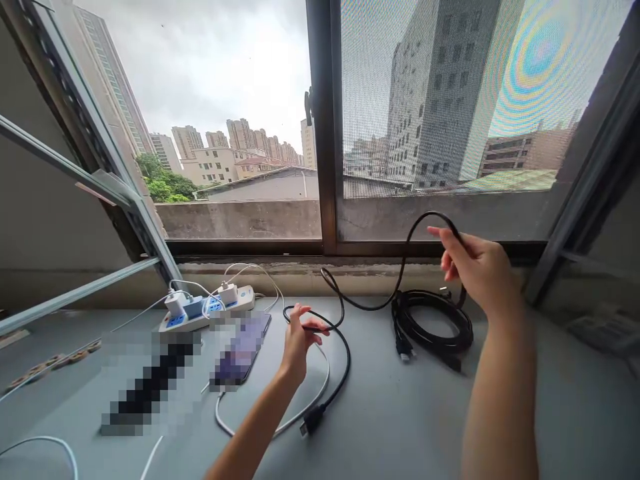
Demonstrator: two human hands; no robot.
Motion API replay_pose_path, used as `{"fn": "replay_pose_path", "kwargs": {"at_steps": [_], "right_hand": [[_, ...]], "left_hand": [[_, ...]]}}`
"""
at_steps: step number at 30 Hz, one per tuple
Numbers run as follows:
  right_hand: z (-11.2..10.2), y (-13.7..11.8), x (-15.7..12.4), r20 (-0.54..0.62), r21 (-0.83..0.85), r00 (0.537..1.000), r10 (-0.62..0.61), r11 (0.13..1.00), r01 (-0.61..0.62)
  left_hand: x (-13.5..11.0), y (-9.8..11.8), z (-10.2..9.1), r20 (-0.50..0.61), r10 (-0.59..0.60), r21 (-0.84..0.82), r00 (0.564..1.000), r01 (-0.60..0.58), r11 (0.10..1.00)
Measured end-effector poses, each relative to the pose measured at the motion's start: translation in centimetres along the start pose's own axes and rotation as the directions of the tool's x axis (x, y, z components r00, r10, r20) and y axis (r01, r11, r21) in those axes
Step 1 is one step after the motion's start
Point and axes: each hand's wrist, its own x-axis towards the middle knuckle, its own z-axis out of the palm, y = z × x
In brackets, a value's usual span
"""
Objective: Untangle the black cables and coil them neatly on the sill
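Observation:
A black cable (pixel 367 307) runs in loose loops between my two hands. My left hand (pixel 299 340) pinches it low over the table, and from there one end hangs down to a black plug (pixel 313 421) with a metal tip. Higher up on the right, my right hand (pixel 473 267) has its fingers closed round the same cable, which arches up in front of the window. Below my right hand lies a coiled black cable (pixel 434 323) with its connectors (pixel 405 350) at the near left side. Whether the held cable joins that coil I cannot tell.
A white power strip (pixel 245 298) with chargers plugged in stands at the back left. In front of it lie a phone (pixel 245 353) and a blurred dark object (pixel 155 383). A white charging cord (pixel 327 377) curves across the grey table (pixel 400 427). A metal frame (pixel 125 190) rises on the left.

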Motion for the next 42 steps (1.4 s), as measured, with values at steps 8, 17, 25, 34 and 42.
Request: {"fn": "replay_pose_path", "kwargs": {"at_steps": [8, 17, 25, 34, 42], "right_hand": [[2.6, -1.0, 0.0, -0.043, 0.234, 0.999, -0.021, 0.972, 0.030], [3.0, -3.2, -0.9, -0.018, 0.386, 0.999, -0.026, 0.922, 0.031], [6.0, -2.4, -1.1, 0.135, 0.193, 0.987, 0.088, 0.975, -0.113], [9.7, -2.2, -2.0, 0.445, -0.054, 0.840, 0.311, 0.946, -0.321], [9.1, -2.4, -2.3, 0.696, -0.088, 0.652, 0.301, 0.937, -0.339]], "left_hand": [[0.7, 0.2, -0.1, -0.210, -0.020, -0.059, 0.977, 0.008, 0.998], [-0.8, -0.4, 0.0, 0.139, 0.422, 0.226, 0.896, -0.443, 0.867], [-1.0, -0.9, 0.2, 0.421, 0.422, 0.393, 0.803, -0.581, 0.713], [-1.2, -1.4, 0.2, 0.503, 0.447, 0.417, 0.740, -0.661, 0.624], [-2.2, -1.3, 0.8, 0.557, 0.474, 0.379, 0.682, -0.716, 0.586]]}}
